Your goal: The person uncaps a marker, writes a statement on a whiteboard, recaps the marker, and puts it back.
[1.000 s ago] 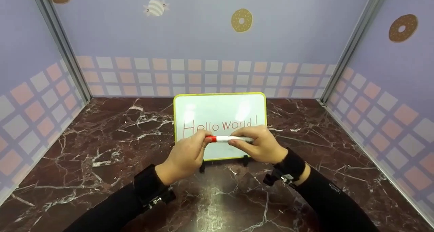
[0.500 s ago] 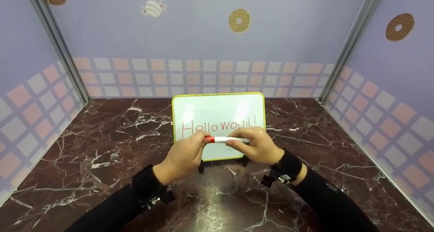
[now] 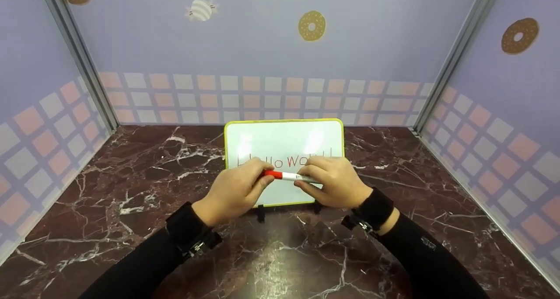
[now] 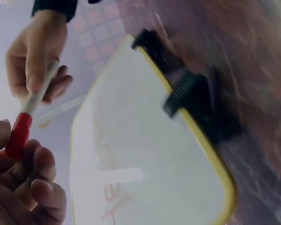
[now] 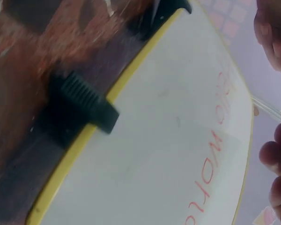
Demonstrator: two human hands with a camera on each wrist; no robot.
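In the head view both hands hold one whiteboard marker level in front of a small whiteboard. The marker has a white barrel and a red cap. My left hand pinches the red cap between thumb and fingers. My right hand grips the white barrel toward its other end, covering part of it. In the left wrist view the red cap sits against the barrel. Behind the hands, the yellow-framed board bears red handwriting reading "Hello World!", partly covered by the fingers.
The whiteboard leans upright on black stand clips at its lower edge. Beneath lies a dark red marbled tabletop. Lilac walls with a checkered band and donut pictures enclose the back and sides, joined by grey metal posts.
My left hand has risen slightly and turned, tilting the marker so its red end sits higher. More of the red cap shows now. My right hand has shifted slightly up, covering more letters.
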